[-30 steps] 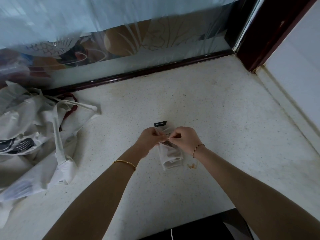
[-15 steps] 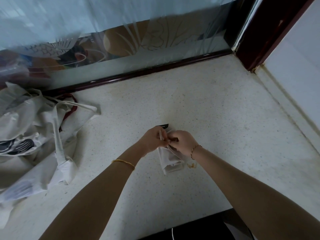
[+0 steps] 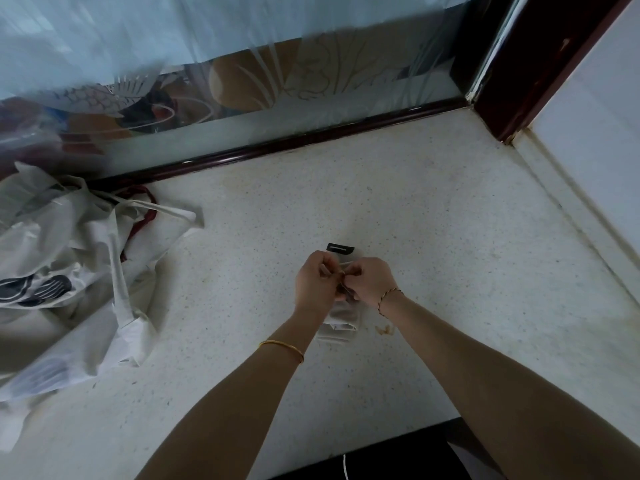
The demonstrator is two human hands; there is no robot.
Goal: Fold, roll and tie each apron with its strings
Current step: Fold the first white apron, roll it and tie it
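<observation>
Surface: You are working on a pale speckled surface (image 3: 433,209) that is running up to a glass panel (image 3: 277,81). It is giving you a flat, firm place, so the roll is not turning away while you are tying.

Pile of aprons: The pile of aprons (image 3: 69,271) is lying loose and crumpled at your far left, well apart from your hands. I judge these are waiting for their turn, and they are lying aside so that their straps are not mixing with the one in work.

Rolled apron: The rolled apron (image 3: 341,318) is lying on the surface directly under your hands, with its near end showing below your wrists. Folding and rolling are looking finished; only the tying is remaining, in my judgement.

Left hand: Your left hand (image 3: 317,284) is curling its fingers and pinching one string above the roll.

Right hand: Your right hand (image 3: 370,280) is pinching the other string, touching the left hand so that the pull is staying short and tight.

Strings: The strings (image 3: 341,265) are crossing between both hands. Your fingers are covering the knot, so I cannot tell if it is closed.

Black tab: A black tab (image 3: 340,249) is showing at the roll's far end, just beyond your knuckles.
</observation>
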